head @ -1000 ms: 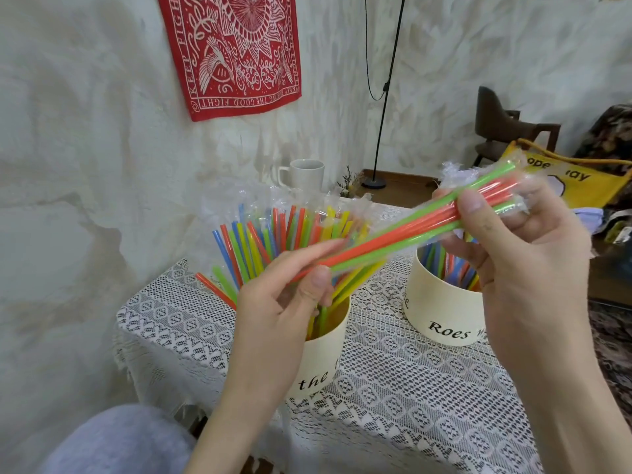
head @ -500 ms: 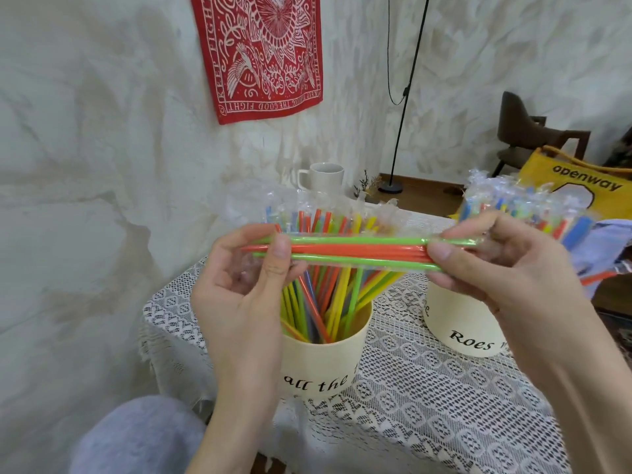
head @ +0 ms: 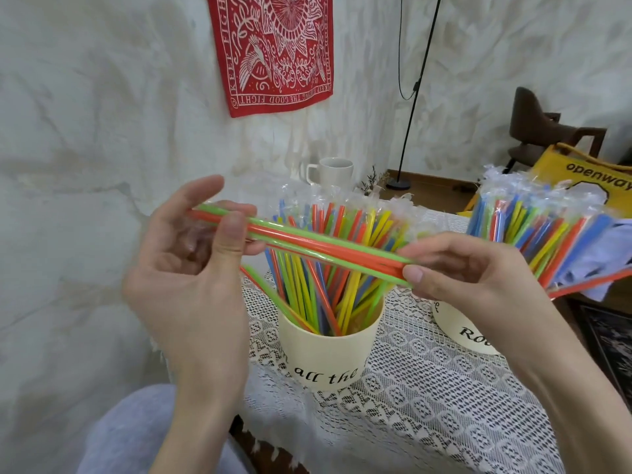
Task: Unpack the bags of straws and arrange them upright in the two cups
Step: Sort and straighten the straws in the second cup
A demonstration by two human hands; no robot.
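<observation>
Both ends of straw bundle [head: 328, 246] pinched by left hand [head: 191, 268] and right hand [head: 478, 278], level above near cup [head: 330, 357]; risk of knocking crowded upright straws if lowered carelessly.

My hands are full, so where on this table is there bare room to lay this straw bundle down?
Bare lace tablecloth lies in front of the near cup, stretching right below the right hand and the far cup. It is crowded behind: both cups bristle with straws, and a white mug stands at the back.
</observation>
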